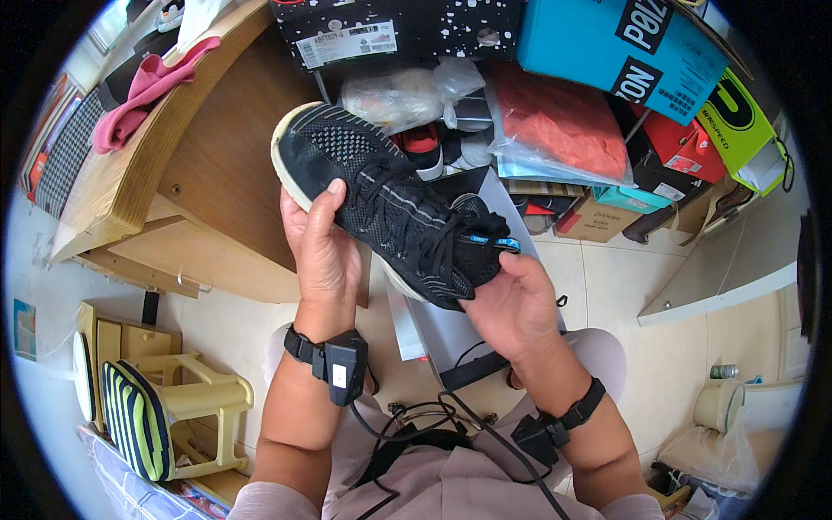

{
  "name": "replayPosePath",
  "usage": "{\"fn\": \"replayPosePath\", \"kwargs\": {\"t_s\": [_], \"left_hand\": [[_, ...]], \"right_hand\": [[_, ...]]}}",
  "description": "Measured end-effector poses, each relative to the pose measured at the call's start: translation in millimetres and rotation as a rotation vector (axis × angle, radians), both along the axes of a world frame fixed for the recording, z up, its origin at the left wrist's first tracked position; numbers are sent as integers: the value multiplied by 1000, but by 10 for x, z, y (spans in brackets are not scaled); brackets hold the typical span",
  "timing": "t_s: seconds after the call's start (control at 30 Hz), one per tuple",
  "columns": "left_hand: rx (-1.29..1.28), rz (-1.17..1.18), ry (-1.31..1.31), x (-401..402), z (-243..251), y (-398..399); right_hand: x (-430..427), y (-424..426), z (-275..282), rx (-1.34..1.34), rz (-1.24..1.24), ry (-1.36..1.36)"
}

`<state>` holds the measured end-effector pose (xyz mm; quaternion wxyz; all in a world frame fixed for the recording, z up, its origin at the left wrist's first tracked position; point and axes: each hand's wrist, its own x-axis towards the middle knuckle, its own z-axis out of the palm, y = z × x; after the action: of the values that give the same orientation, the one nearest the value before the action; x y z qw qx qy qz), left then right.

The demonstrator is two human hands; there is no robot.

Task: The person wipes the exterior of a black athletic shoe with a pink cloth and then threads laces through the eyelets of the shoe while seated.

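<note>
A black lace-up sneaker [396, 208] with a pale sole is held up in front of me, toe to the upper left. My left hand [322, 240] grips its forefoot, thumb on the upper and the fingers hidden beneath. At the heel end, my right hand [513, 302] holds the shoe by the collar and tongue area, near a blue tab. Below the shoe, an elongated open box [448, 338] with a pale inside lies on the floor between my legs. Wrist straps with black devices and cables are on both forearms.
Shoe boxes, among them a blue one [624, 58] and a speckled black one [416, 32], stand over a rack with bagged items and a red-lined shoe [422, 149]. A wooden desk [221, 149] is at left, a plastic stool [208, 416] at lower left, a pale panel edge [721, 292] at right.
</note>
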<state>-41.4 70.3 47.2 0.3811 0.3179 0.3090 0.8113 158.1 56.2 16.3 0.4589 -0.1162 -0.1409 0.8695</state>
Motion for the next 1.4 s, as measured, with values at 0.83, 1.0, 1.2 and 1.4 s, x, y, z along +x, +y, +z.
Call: {"fn": "replayPosePath", "kwargs": {"t_s": [0.83,1.0,1.2,1.4], "left_hand": [[-101,-54,306,90,12,-67],[-65,-89,378,141,40,-85],[-60,-165,420,211,53,-107],[-126,-181,426,228,37,-119]], "right_hand": [[-125,-57,33,108,190,52],[-109,-65,-56,146,231,-37],[-98,-111,-146,75,324,-49],[-91,-147,-107,-63,385,-2]]}}
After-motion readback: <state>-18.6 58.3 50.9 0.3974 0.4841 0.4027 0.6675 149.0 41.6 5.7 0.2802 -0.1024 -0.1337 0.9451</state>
